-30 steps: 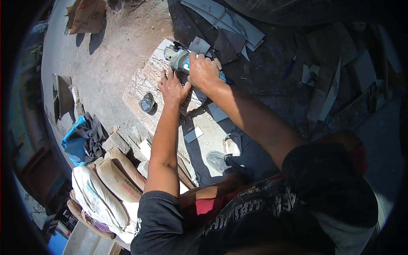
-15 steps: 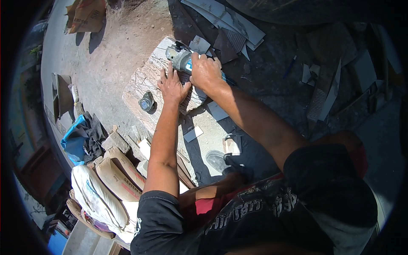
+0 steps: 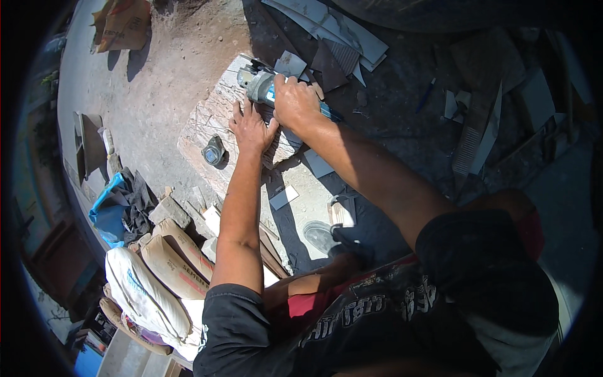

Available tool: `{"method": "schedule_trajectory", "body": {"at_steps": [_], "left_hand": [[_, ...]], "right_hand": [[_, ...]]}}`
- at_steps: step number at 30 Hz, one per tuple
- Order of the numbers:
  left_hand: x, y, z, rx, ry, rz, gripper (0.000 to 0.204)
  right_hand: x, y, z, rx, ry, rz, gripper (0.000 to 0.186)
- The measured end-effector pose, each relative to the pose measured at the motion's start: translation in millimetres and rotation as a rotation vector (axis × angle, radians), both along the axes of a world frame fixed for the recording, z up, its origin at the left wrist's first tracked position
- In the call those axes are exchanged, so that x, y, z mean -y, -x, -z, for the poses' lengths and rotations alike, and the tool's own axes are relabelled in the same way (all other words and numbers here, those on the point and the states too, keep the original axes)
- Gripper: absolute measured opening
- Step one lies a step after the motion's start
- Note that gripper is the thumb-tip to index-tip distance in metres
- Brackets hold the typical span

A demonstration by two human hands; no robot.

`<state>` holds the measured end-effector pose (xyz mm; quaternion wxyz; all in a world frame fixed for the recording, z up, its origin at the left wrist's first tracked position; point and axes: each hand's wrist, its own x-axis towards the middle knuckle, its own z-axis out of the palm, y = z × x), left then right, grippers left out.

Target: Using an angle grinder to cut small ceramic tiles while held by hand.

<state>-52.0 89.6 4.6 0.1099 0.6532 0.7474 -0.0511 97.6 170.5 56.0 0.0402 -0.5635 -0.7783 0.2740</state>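
Note:
My right hand (image 3: 296,103) is wrapped round the body of an angle grinder (image 3: 258,87), whose grey metal head points to the far left. The grinder is over the far part of a pale, scored slab (image 3: 204,122); its disc is hard to make out from here. My left hand (image 3: 253,133) lies on the slab just nearer than the grinder head, fingers spread and pressed down. What lies directly under the hand is partly hidden. To its left on the slab sits a small grey thing with a round blue face, like a tape measure (image 3: 214,152).
Tile offcuts (image 3: 342,31) lie beyond the slab, with more broken pieces (image 3: 483,138) at right. A small white tile piece (image 3: 284,198) is near my shoe (image 3: 319,236). Full sacks (image 3: 147,295) and a blue plastic bag (image 3: 108,217) are at left; a paper bag (image 3: 129,25) is far left.
The grinder and my right hand have shifted slightly to the left over the slab. My left hand stays in about the same place. The whole view has moved a little.

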Motion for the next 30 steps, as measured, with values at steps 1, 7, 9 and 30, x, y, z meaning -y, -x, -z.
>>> {"method": "schedule_trajectory", "body": {"at_steps": [1,7,9,30], "left_hand": [[0.0,0.0,-0.2,0.007,-0.004,0.003,0.093],[-1.2,-1.1,-3.6,0.027,0.048,-0.021,0.09],[-1.1,-0.3,-2.6,0.012,0.067,-0.024,0.088],[-1.5,-2.1,-6.7,-0.02,0.144,-0.045,0.071]], "right_hand": [[-1.0,1.3,0.3,-0.005,-0.02,0.003,0.048],[-3.2,6.2,-1.3,-0.012,-0.02,0.003,0.047],[-4.1,8.0,-1.7,-0.008,-0.018,0.002,0.048],[-4.3,12.0,-4.7,-0.014,-0.028,-0.007,0.047]]}}
